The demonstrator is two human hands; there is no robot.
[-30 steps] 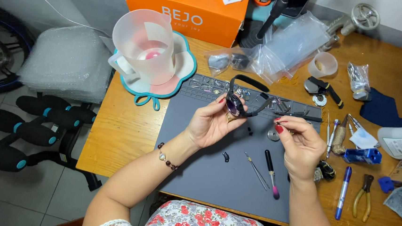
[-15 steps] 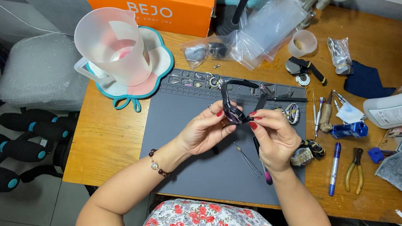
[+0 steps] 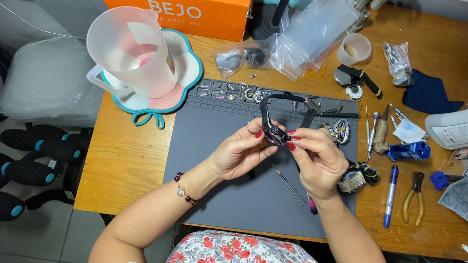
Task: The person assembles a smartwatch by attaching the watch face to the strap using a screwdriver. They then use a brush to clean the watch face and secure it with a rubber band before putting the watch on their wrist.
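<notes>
A wristwatch (image 3: 273, 132) with a dark case and black straps is held above the grey work mat (image 3: 210, 163). My left hand (image 3: 238, 152) grips the watch case from the left with thumb and fingers. From the right, my right hand (image 3: 314, 159) pinches the same case, red nails touching it. One strap arcs up and over toward the mat's parts tray (image 3: 237, 90); the other strap points right. Thin tweezers (image 3: 288, 186) lie on the mat under my right hand, and a pink-tipped tool (image 3: 313, 205) peeks out below the wrist.
A frosted plastic jug (image 3: 132, 53) stands on a teal-edged flower tray at left, an orange box (image 3: 171, 3) behind it. Plastic bags (image 3: 306, 35), a small cup (image 3: 355, 49), other watches (image 3: 354, 175), screwdrivers (image 3: 372, 130), a blue pen (image 3: 390, 194), yellow pliers (image 3: 413, 196) and a white bottle (image 3: 462, 130) crowd the wooden desk's right side.
Both hands have drawn closer together on the watch and stay over the mat's middle. The view has shifted a little, so the desk items sit slightly differently in frame.
</notes>
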